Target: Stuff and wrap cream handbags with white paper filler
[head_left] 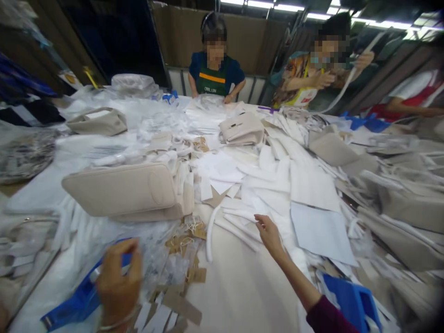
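Strips [209, 240] lie left of my empty, loosely curled right hand [269, 235], apparently reaching; grasping would need a pinch. Left hand [120, 273] blurs by blue tape dispenser [78, 297]; grip unclear.

Across the counter [239, 286]: at near left, left hand [120, 273] before a tape dispenser [81, 297], hard to tell if touching; farther right, right hand [268, 233] just beside strips [239, 233]. Between both hands, tags [197, 276]. Beyond left hand, a front bag [120, 189]; behind that, a rear bag [104, 124] at left and a middle bag [242, 129], the latter before a co-worker [211, 82] at the far edge. Right of right hand, a sheet [322, 233]; past that, along the right side, a heap of bags [405, 203].
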`<state>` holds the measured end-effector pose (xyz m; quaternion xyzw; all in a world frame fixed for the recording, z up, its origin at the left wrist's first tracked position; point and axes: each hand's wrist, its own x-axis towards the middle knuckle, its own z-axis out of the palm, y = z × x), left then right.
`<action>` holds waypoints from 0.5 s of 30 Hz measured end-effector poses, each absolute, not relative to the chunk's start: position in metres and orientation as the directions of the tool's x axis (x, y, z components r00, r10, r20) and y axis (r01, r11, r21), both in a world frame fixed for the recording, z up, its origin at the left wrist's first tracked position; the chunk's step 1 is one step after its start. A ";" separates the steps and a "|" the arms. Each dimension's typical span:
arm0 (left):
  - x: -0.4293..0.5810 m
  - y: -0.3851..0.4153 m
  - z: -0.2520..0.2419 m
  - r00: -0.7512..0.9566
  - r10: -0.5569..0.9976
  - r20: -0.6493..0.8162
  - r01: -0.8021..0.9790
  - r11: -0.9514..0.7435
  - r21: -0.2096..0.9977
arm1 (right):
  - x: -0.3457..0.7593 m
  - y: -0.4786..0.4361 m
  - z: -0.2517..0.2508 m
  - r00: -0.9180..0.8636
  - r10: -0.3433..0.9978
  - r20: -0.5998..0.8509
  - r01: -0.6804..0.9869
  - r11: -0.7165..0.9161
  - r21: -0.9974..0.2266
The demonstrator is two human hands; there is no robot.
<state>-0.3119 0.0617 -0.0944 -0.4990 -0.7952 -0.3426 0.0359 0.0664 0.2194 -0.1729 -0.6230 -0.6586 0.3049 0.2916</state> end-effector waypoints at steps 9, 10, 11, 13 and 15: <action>-0.126 0.130 -0.175 -0.249 0.968 -0.032 0.881 0.240 0.407 | 0.041 0.201 -0.198 -0.265 0.956 -0.127 0.926 0.216 -0.309; -0.127 0.145 -0.175 -0.282 0.957 -0.064 0.894 0.287 0.343 | 0.037 0.198 -0.200 -0.272 0.953 -0.135 0.935 0.229 -0.270; -0.127 0.159 -0.174 -0.311 0.946 -0.096 0.904 0.325 0.277 | 0.035 0.196 -0.202 -0.278 0.950 -0.139 0.940 0.239 -0.242; -0.129 0.179 -0.174 -0.357 0.922 -0.148 0.912 0.378 0.159 | 0.032 0.196 -0.207 -0.286 0.950 -0.124 0.945 0.258 -0.201; -0.130 0.188 -0.177 -0.385 0.904 -0.184 0.909 0.406 0.094 | 0.032 0.201 -0.212 -0.278 0.956 -0.090 0.952 0.262 -0.160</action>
